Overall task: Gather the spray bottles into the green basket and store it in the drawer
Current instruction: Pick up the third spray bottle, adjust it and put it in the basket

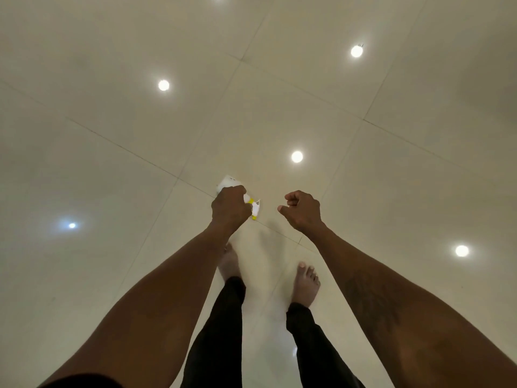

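Bottle's place: the white spray bottle [253, 207] is in my left hand [229, 210], held out in front of me above the floor, a little left of the view's middle.
Bottle's axis: it lies tilted, its long axis running from upper left to lower right. The rounded white body end pokes out past my knuckles at the upper left; the trigger head with its yellow collar and yellow tip points down and to the right, toward my other hand.
Left hand: my fingers are wrapped tight round the bottle's middle, so most of the body is hidden.
Right hand: my right hand [302, 210] holds nothing. The fingers are curled loosely into the palm and the thumb sticks out toward the bottle, a clear gap apart from it.
Materials: the bottle looks like smooth white plastic (slightly blurred, so I cannot read any label).
Floor: large glossy cream tiles [307, 88] with thin dark grout lines, mirroring several round ceiling lights as bright spots.
Me: bare forearms, black trousers [221, 331], bare feet [306, 284] flat on the tiles directly below my hands.
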Demonstrator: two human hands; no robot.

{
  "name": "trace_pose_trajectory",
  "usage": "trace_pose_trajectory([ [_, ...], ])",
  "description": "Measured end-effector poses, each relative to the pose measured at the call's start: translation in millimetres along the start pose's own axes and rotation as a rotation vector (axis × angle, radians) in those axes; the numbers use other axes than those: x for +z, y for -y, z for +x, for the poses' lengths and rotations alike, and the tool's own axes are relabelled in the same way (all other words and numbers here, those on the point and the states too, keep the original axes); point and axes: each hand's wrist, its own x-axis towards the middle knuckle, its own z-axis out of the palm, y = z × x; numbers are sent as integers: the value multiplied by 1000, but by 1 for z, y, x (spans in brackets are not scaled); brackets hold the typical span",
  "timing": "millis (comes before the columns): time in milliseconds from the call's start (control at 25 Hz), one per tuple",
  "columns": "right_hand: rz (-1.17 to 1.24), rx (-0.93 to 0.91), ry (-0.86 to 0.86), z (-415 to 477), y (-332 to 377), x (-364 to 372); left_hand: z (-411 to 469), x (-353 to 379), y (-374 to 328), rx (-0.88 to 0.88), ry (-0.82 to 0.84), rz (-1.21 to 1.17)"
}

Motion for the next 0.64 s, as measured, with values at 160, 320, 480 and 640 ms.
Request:
trace_pose_trajectory([
  [160,-48,49,19,47,3,62,60,11,36,91,22,115],
  [320,-90,110,36,98,-12,125,126,47,79,207,85,286],
  [480,-80,161,-14,140,-42,176,177,93,100,341,102,434],
  [640,-96,213,-3,167,-68,212,208,134,119,362,143,580],
])
